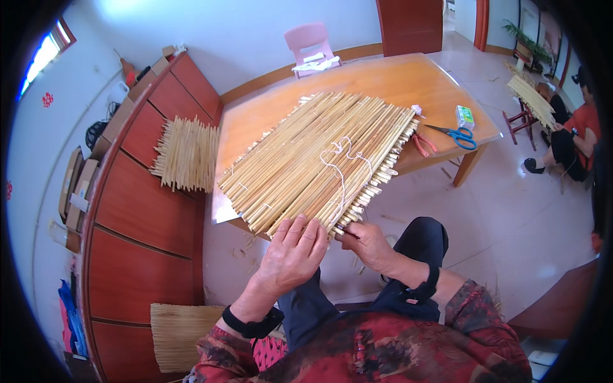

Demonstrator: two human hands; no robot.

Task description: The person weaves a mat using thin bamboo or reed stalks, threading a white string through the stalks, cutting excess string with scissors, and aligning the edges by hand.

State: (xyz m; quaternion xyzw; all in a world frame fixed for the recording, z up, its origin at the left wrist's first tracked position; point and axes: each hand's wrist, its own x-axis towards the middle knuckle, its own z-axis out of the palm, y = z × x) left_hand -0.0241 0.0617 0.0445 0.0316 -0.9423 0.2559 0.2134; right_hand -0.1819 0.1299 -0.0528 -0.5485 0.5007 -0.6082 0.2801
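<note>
A mat of straw-coloured stalks (300,159) lies on the wooden table, its near corner jutting past the table edge. My left hand (290,252) rests its fingers over the top of this near end and grips it; the thumb is hidden. Just to the right, my right hand (370,247) is closed at the mat's corner, the fingertips partly hidden by the stalk ends. A loose white string (342,167) curls over the stalks near the right edge, and short stitches of string cross the mat elsewhere.
On the table (408,70) right of the mat are red-handled pliers (424,144), blue-handled scissors (461,136) and a small green-and-white box (465,117). More stalk mats (186,153) lean by the red cabinet (142,230). A pink chair (308,46) stands behind; a seated person (578,134) holds another mat at right.
</note>
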